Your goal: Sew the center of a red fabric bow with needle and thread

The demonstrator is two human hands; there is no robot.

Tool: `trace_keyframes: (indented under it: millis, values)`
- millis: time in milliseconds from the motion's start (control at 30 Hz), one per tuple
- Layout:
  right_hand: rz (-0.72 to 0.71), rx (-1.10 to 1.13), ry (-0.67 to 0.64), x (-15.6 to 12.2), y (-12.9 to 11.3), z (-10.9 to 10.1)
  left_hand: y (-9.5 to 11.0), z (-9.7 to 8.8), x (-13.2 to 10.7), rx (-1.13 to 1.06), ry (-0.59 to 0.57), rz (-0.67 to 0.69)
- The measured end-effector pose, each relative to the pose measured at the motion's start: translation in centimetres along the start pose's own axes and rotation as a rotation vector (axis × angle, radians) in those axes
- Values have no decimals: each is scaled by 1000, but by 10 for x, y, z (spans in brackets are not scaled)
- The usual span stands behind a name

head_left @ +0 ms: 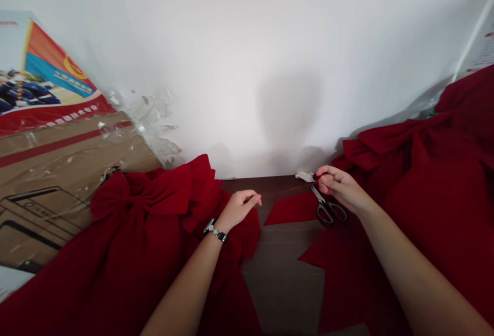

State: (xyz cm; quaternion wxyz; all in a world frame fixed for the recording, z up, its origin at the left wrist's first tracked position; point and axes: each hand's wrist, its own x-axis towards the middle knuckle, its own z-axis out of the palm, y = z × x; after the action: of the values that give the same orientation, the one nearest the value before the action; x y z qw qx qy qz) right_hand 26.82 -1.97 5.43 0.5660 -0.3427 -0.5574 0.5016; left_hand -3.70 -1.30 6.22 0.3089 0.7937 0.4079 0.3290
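My left hand (241, 205), a watch on its wrist, is pinched shut on one end of a thin red thread (285, 190). My right hand (339, 187) pinches the other end, so the thread stretches taut between them above the dark table (281, 274). Black-handled scissors (328, 208) lie on the table just under my right hand, beside a small flat piece of red fabric (293, 208). A red fabric bow (154, 192) lies left of my left hand.
Heaps of red cloth cover the left (116, 274) and right (432, 197) of the table. A plastic-wrapped cardboard box (50, 171) stands at the left. A white wall (250, 68) closes off the back; a small white scrap (304, 176) lies at its foot.
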Motion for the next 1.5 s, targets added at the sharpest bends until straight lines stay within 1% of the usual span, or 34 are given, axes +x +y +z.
trace_keyframes:
  millis: [167,333,400,467,533,600,633,667,700,767,833,900,933,1000,1100,1200,1267,1400,1467,1500]
  values:
    - [-42,63,49,2,-1,-1,-3,-1,2,12,50,-8]
    - [-102,96,168,3,-1,-2,-3,-1,1,53,41,-9]
    - [-126,114,191,3,-2,-2,-5,1,1,90,29,-8]
    - [-123,106,173,2,-2,0,-9,5,0,137,16,-15]
    - [-100,60,124,1,-1,6,-13,10,-1,196,47,-8]
    - [-82,-29,47,0,4,18,-13,17,-3,218,98,37]
    - [-81,-83,-3,-1,7,25,-12,21,-4,195,106,67]
    - [-83,-135,-59,-2,10,34,-10,27,-5,139,85,97]
    - [-86,-179,-118,-3,13,43,-6,32,-7,51,35,121]
    - [-80,-205,-221,-7,19,61,1,45,-10,-159,-113,144]
    - [-58,-168,-290,-11,23,74,8,55,-13,-310,-256,115]
    - [-63,-153,-291,-14,22,78,11,59,-15,-358,-308,42]
    - [-83,-161,-255,-14,20,77,11,58,-14,-367,-297,5]
    - [-129,-174,-124,-11,16,67,8,50,-12,-400,-241,-38]
    - [-133,-96,82,-4,9,44,3,33,-7,-487,-149,-69]
    - [-159,3,237,3,5,21,-3,21,-2,-541,-35,-93]
    - [-219,40,365,6,3,9,-9,19,1,-589,81,-122]
    - [-382,81,691,9,0,-11,-23,20,4,-701,317,-218]
    - [-452,82,812,9,-1,-16,-28,18,5,-742,395,-261]
    - [-471,79,844,9,-1,-17,-29,17,5,-767,412,-279]
